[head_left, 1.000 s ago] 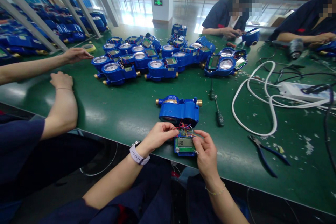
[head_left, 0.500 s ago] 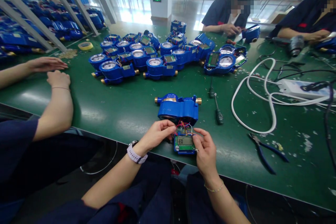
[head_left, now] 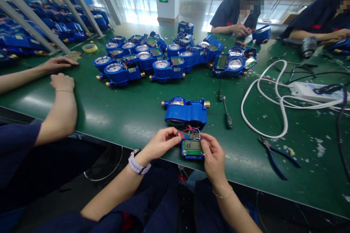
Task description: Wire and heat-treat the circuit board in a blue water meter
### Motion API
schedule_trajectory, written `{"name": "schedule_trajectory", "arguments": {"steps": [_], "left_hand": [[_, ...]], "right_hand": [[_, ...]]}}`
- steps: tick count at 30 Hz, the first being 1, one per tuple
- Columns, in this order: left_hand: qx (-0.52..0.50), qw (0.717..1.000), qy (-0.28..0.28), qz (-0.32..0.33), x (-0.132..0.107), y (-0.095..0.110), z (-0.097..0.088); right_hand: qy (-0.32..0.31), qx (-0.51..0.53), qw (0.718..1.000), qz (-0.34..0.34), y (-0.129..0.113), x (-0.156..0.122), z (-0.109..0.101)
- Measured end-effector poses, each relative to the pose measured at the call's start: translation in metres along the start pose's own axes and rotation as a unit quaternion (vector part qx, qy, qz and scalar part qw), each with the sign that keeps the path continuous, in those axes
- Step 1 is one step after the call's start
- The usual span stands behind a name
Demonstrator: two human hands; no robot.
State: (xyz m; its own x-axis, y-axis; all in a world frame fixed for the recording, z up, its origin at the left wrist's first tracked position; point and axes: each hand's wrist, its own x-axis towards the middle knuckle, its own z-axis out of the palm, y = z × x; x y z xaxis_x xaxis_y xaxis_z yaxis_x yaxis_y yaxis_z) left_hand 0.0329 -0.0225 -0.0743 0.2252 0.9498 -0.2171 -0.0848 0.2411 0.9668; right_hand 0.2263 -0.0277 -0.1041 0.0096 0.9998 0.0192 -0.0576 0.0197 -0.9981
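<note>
A blue water meter body [head_left: 185, 111] lies on the green table [head_left: 131, 109] in front of me. Thin red and coloured wires [head_left: 190, 131] run from it to a small display module [head_left: 192, 147] with a lit screen, near the table's front edge. My left hand [head_left: 161, 142] pinches the wires at the module's top left corner. My right hand [head_left: 214, 156] grips the module's right side with thumb and fingers closed on it.
Several blue meters [head_left: 161, 58] are grouped at mid-table. A screwdriver [head_left: 226, 115], blue-handled pliers [head_left: 277, 157], a white cable [head_left: 269, 98] and a power strip [head_left: 314, 93] lie right. A co-worker's arms [head_left: 58, 91] rest at left; two people [head_left: 240, 14] work opposite. Tape roll [head_left: 89, 47] far left.
My left hand has shifted slightly down along the wires. The co-worker's far hand at left drew back from the tape roll, then settled flat on the table.
</note>
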Motion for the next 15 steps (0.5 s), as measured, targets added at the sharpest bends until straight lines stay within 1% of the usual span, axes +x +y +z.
{"name": "schedule_trajectory", "arguments": {"steps": [3, 7, 15], "left_hand": [[-0.014, 1.0, 0.008, -0.008, 0.0, 0.001, 0.003], [0.007, 0.999, 0.015, -0.032, 0.0, 0.003, 0.005], [-0.022, 0.998, 0.055, -0.006, 0.0, 0.002, 0.011]], "right_hand": [[-0.002, -0.004, 1.0, -0.009, 0.001, -0.001, 0.0], [-0.008, -0.002, 1.0, -0.024, 0.001, -0.002, 0.0], [-0.027, -0.003, 0.999, -0.039, -0.001, -0.006, 0.0]]}}
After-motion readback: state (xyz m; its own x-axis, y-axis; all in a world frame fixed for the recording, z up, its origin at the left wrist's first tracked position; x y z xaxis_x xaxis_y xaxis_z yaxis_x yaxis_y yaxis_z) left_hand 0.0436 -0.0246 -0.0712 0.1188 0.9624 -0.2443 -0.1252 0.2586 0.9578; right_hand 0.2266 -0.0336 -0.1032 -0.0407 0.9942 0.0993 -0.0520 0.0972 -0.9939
